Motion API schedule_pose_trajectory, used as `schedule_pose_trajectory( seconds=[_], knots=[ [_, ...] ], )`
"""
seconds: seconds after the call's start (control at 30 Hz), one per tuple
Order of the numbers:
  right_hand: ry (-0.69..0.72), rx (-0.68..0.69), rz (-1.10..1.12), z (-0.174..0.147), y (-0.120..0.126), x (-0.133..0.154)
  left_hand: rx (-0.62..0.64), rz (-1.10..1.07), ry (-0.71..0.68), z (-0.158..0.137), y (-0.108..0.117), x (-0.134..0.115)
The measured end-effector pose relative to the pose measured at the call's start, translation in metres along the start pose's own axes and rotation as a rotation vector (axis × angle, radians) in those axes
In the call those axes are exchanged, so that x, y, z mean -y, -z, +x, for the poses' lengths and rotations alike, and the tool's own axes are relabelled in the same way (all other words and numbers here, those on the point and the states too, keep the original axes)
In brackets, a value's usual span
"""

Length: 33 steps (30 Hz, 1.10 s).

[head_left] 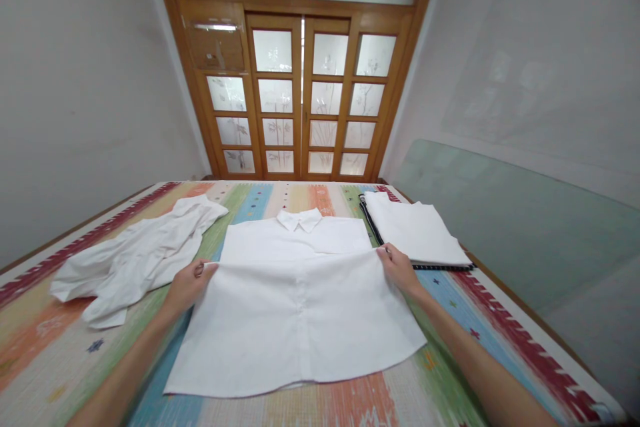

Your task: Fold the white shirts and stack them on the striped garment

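A white collared shirt (300, 320) lies spread in front of me, its collar pointing away and its hem toward me. My left hand (190, 283) pinches the shirt's left edge about halfway down. On the opposite edge, my right hand (397, 267) grips the fabric at nearly the same height. Between the two hands the cloth is drawn taut and slightly raised, forming a ridge across the shirt. The upper part with the collar rests flat beyond that ridge. No sleeves show outside the shirt's outline.
To the left lies a crumpled white garment (145, 253). A neat stack of folded white cloth (413, 227) with black edging beneath sits at the right. A striped, patterned cover (345, 407) spreads under everything. Wooden glazed doors (301, 100) stand beyond; a pale green panel (525, 227) leans along the right wall.
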State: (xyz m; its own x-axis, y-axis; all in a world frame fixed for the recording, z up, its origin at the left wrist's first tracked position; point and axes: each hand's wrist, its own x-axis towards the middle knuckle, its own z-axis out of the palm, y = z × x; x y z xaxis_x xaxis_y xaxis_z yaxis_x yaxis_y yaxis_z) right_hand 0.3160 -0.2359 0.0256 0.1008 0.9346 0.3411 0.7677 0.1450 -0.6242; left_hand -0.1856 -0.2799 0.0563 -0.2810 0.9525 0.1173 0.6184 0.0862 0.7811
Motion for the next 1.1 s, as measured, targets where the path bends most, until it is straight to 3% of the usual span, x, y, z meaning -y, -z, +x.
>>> schedule_pose_trajectory(
  seconds=[0.27,0.6,0.7,0.77,0.93,1.03,1.1],
  knots=[
    [-0.100,0.063,-0.336,-0.002,-0.021,-0.008,-0.009,0.256,0.036,0.004,-0.011,0.013],
    [-0.071,0.016,-0.469,-0.013,-0.021,-0.001,-0.086,0.390,-0.067,-0.001,-0.021,0.012],
    [-0.015,-0.035,-0.445,-0.020,-0.015,-0.001,-0.199,0.422,-0.098,-0.007,-0.022,0.013],
    [-0.034,-0.020,-0.406,-0.024,-0.008,-0.002,-0.206,0.438,-0.054,-0.011,-0.017,0.015],
    [-0.093,0.170,-0.149,-0.035,0.011,-0.012,0.027,0.359,0.108,-0.017,0.002,0.021],
    [-0.158,0.185,-0.034,-0.038,0.022,-0.017,0.020,0.313,0.125,-0.021,0.011,0.024],
    [-0.233,0.271,0.061,-0.040,0.026,-0.020,0.063,0.280,0.156,-0.024,0.015,0.025]
  ],
)
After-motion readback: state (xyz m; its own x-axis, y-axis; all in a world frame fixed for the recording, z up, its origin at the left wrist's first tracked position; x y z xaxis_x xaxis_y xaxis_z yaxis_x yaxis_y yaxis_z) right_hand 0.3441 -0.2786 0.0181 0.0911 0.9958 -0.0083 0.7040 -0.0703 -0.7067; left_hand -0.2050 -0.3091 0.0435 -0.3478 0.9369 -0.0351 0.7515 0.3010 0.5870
